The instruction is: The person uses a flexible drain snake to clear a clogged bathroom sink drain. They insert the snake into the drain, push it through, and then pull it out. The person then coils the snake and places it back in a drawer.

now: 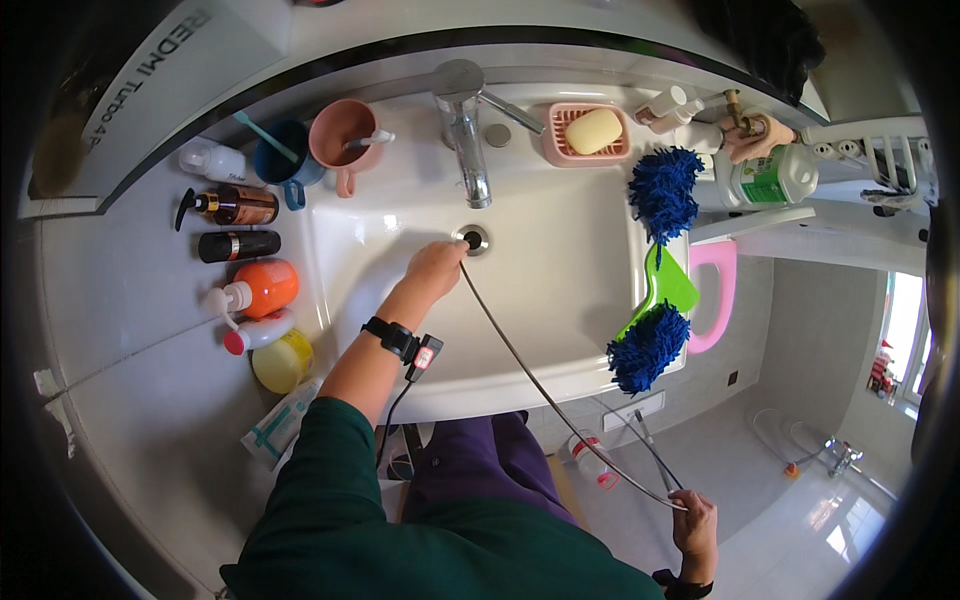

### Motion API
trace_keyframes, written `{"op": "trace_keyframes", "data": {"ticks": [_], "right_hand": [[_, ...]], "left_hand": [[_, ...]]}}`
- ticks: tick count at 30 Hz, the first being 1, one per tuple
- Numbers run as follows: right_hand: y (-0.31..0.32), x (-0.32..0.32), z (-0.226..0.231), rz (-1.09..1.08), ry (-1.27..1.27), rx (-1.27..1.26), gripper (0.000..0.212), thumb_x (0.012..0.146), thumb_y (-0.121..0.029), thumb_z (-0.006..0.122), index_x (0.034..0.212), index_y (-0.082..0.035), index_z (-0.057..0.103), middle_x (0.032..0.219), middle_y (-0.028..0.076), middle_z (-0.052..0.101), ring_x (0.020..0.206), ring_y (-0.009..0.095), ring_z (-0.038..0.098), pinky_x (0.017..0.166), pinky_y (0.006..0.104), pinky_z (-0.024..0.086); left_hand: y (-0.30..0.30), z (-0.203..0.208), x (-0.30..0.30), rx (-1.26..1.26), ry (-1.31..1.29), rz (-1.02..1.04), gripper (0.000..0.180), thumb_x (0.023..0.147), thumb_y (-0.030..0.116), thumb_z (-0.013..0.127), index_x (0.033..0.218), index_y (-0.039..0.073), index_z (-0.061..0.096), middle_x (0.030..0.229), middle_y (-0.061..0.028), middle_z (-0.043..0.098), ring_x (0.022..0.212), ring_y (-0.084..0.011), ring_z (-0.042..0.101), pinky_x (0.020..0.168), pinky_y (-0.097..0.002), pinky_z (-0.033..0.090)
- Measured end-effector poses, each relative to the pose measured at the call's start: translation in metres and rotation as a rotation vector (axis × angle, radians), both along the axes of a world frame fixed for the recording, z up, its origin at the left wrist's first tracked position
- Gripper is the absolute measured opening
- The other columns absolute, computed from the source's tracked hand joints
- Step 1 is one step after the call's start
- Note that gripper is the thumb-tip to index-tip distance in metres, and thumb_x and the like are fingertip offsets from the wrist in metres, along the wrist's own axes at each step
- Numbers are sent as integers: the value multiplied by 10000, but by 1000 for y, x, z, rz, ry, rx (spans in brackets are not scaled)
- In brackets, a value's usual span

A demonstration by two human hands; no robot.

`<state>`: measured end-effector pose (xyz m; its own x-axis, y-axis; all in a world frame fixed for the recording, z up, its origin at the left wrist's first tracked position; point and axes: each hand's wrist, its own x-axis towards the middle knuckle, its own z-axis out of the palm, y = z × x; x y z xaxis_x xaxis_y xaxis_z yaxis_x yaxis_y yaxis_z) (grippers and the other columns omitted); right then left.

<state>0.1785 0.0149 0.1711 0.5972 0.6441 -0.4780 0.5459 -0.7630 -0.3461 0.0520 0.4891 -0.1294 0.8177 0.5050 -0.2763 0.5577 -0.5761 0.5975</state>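
My left hand point(436, 268) is at the drain hole point(480, 238) of the white washbasin point(570, 260), its fingers pinched on a long, thin, flexible drain snake point(522, 358). The snake's end at the drain is hidden by my fingers, so I cannot tell how deep it reaches. From there it curves over the basin's front edge to my right hand point(694, 522), which is low at the right and closed around it. Beyond that hand, a further length loops back downward. Above the drain stands the chrome faucet point(467, 140).
Left of the basin are several bottles, including an orange pump bottle point(270, 288), beside a blue cup point(285, 155) and a pink cup point(345, 135). A pink soap dish point(560, 150) sits at the back. Blue fringed mops point(664, 195) and a green scoop point(676, 285) lie along the right rim.
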Motion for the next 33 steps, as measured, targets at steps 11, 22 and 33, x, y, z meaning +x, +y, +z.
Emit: {"op": "trace_keyframes", "data": {"ticks": [11,22,33], "right_hand": [[21,8,0,92,2,25,80,822,-127,578,768,-69,573,658,93,597,602,311,580,591,401,454],[27,15,-2,89,43,41,146,871,-140,524,771,-44,570,680,128,596,628,340,575,607,408,460],[64,13,16,41,64,225,355,949,-344,441,894,-34,604,672,124,583,573,301,561,542,373,435]], "left_hand": [[-2,-17,-1,37,-71,-26,162,826,62,503,941,21,609,835,-186,636,826,-377,588,722,-465,469],[-14,-29,0,248,-92,-104,205,798,19,491,987,40,565,841,-144,643,878,-333,601,737,-453,495],[8,-19,27,43,-210,125,211,836,211,605,959,41,632,834,-122,641,808,-340,604,712,-420,475]]}}
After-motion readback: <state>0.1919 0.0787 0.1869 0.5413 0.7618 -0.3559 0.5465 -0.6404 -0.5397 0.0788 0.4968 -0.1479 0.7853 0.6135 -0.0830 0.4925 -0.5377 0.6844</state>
